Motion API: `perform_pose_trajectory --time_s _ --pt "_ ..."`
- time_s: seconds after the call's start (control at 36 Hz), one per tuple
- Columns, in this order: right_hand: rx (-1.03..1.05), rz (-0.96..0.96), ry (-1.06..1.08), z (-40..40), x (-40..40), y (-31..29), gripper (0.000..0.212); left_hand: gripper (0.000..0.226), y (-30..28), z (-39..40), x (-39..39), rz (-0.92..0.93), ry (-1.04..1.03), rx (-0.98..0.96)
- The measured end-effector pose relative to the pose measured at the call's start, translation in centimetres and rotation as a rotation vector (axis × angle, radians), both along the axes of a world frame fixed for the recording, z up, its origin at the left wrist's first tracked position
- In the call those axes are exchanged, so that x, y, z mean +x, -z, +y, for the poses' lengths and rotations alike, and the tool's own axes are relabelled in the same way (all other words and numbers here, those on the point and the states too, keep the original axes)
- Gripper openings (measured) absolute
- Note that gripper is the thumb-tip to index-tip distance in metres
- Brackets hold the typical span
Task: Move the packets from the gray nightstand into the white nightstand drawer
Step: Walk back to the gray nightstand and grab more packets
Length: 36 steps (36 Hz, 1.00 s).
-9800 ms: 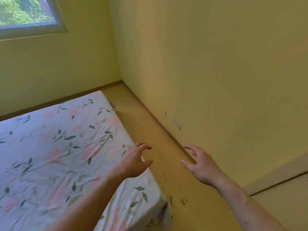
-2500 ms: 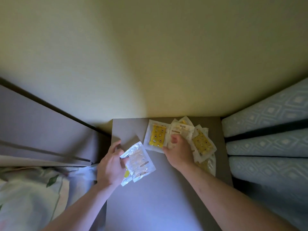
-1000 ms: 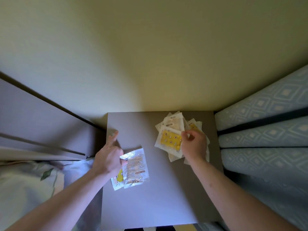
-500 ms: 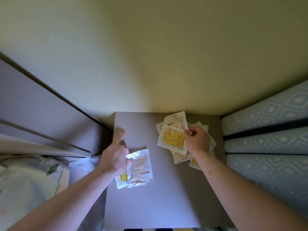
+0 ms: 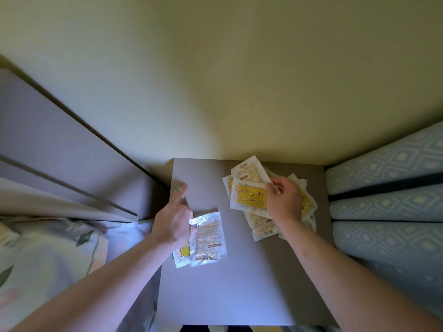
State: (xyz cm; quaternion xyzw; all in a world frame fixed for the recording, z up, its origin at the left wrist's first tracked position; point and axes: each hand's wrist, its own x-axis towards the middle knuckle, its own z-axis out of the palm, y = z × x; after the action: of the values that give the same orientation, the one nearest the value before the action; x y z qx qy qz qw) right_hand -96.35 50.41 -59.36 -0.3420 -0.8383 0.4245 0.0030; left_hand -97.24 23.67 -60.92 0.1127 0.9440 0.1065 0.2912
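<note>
Head view, nearest first: two bare forearms reach in from the lower edge over the gray nightstand, whose flat top is bare along its near part. At its left side lies a small pair of packets, a clear-fronted one on top of a yellow one that peeks out at the lower left corner. The left hand rests on the left edge of this pair, index finger stretched forward along the top toward the far left corner; the other fingers are hidden beneath the palm, so I cannot tell whether its grip on the pair is clenched or released. Farther back on the right is the larger pile of packets, overlapping at different angles, one with a yellow patterned panel on top. The right hand lies on this pile, fingers curled, thumb and fingertips pinching the edge of the top packets. To the left of the nightstand is a bed with a leaf-print sheet and a gray headboard. To the right hangs a blue diamond-patterned fabric. Beyond everything rises the yellow wall.
</note>
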Motion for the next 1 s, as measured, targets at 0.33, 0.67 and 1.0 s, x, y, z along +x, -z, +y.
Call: perform_pose_trajectory --time_s 0.33,0.67,1.0 --pt "-0.018 0.114 -0.025 -0.7 6.4 -7.9 0.007 0.039 -4.4 -0.9 4.7 0.003 -0.279 0.135" --pt "-0.047 0.006 -0.002 -2.5 16.3 -19.0 0.019 0.021 -17.5 -3.8 15.7 -0.019 -0.617 0.362" --pt "-0.13 0.041 -0.356 -4.4 20.7 -25.7 0.011 0.017 -28.6 -4.4 25.7 0.112 -0.867 0.408"
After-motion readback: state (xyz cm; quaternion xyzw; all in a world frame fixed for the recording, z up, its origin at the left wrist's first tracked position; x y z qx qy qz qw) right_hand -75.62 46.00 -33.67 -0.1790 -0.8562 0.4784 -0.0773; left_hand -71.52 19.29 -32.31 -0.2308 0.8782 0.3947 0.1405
